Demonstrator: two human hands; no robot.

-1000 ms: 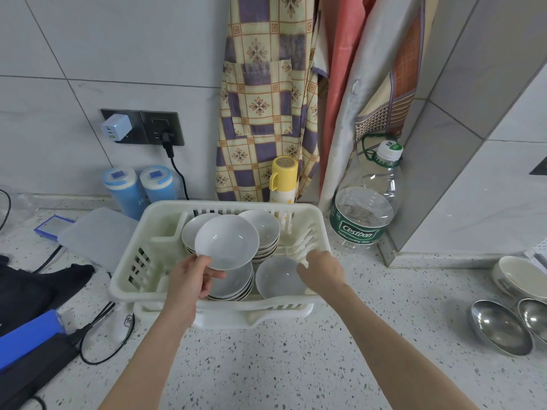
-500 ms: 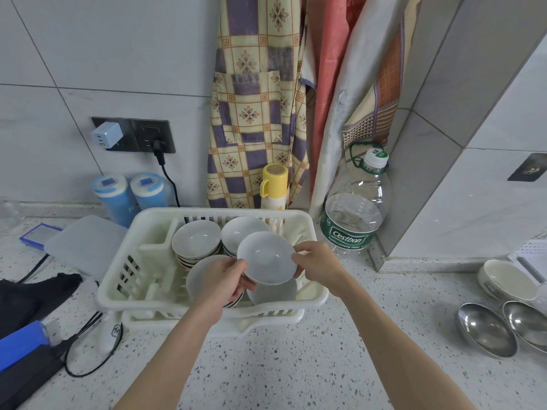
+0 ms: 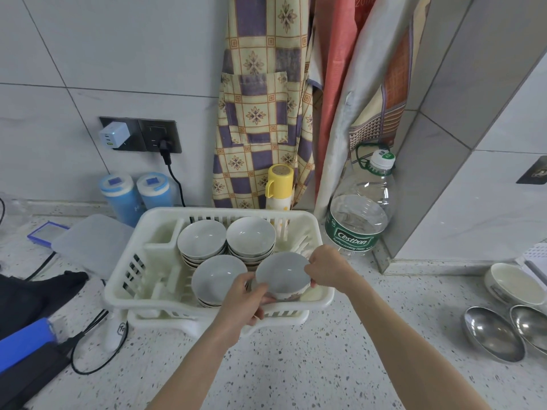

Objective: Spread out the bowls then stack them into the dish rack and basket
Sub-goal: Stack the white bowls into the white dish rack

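- Lowered since earlier, the white bowl (image 3: 282, 275) sits in the rack's (image 3: 118, 294) front right corner, left hand (image 3: 245, 297) and right hand (image 3: 325, 272) gripping its rim.
- Three bowl stacks (image 3: 219, 276) crowd beside it.

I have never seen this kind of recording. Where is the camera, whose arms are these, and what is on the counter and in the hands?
There is no machine here. A person wears one wide-angle camera on the head, and it looks forward and down, so the two bare arms are the person's own.

On the speckled counter stands a white plastic dish rack. Inside it are stacks of white bowls. The left hand and the right hand both hold one white bowl at the rack's near right corner, each gripping a side of it.

Behind the rack are a yellow flask, two blue containers and a large Cestbon water bottle. At the far right lie two metal bowls and a white ceramic bowl.
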